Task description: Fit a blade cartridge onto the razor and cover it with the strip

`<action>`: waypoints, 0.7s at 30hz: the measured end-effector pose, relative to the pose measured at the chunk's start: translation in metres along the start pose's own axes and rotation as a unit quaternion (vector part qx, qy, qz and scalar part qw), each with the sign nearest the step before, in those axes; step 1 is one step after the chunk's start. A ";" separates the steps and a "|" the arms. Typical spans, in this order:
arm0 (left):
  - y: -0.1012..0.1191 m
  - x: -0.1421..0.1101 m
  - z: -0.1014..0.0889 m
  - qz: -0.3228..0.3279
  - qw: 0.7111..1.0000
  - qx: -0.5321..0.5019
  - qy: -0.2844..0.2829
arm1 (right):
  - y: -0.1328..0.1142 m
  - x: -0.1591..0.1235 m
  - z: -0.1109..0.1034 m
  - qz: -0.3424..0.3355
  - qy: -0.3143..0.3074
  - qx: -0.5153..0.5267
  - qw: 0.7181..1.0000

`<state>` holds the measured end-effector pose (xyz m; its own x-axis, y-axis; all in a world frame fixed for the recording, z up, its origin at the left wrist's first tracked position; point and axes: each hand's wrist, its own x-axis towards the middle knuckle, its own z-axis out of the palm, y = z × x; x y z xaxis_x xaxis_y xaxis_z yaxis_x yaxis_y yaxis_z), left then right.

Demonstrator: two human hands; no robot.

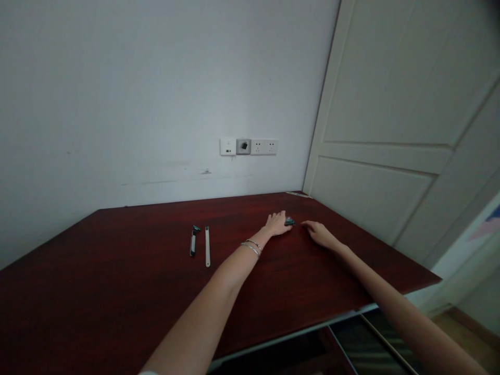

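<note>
My left hand [277, 224], with thin bracelets at the wrist, reaches far across the dark red tabletop [128, 291]. Its thumb and fingers close around a small dark, greenish object [289, 221] that lies at the table surface; its kind is too small to tell. Just to the right, my right hand [319, 234] rests low over the table, holding nothing visible. Its fingers point left toward the object, with a small gap between. Left of my left arm lie a razor [192, 242] with a grey and black handle and a slim white strip-like tool [208, 247] with a dark tip.
A pale wall with sockets and switches [249, 147] rises behind the table. On the right stands a white panelled door [375, 156] close to the table edge. A flat strip [299, 195] lies at the far right corner. Below the front edge is an open compartment [289, 357].
</note>
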<state>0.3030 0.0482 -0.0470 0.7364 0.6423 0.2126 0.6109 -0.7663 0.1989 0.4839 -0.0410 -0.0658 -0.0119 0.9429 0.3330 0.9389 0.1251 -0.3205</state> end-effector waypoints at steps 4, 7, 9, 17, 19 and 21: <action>0.002 0.000 0.001 0.006 1.000 -0.003 -0.004 | -0.002 -0.002 0.001 0.006 0.011 -0.016 1.000; 0.003 -0.001 0.001 0.015 1.000 -0.002 -0.001 | -0.003 -0.003 0.001 0.001 0.007 -0.021 1.000; 0.001 -0.003 0.001 0.018 1.000 -0.007 0.004 | -0.003 -0.003 0.001 0.001 0.004 -0.021 1.000; -0.022 -0.024 -0.013 0.016 0.998 -0.033 0.043 | 0.004 -0.004 0.006 0.010 0.013 -0.011 1.000; -0.030 -0.033 -0.023 0.007 0.998 -0.039 0.046 | 0.007 -0.005 0.009 0.011 0.014 -0.009 1.000; -0.040 -0.045 -0.036 -0.003 0.998 -0.046 0.043 | 0.010 -0.006 0.011 0.006 0.016 -0.008 1.000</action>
<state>0.2351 0.0500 -0.0303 0.7024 0.6490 0.2922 0.5828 -0.7601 0.2874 0.4894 -0.0416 -0.0810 0.0092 0.9339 0.3575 0.9443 0.1095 -0.3104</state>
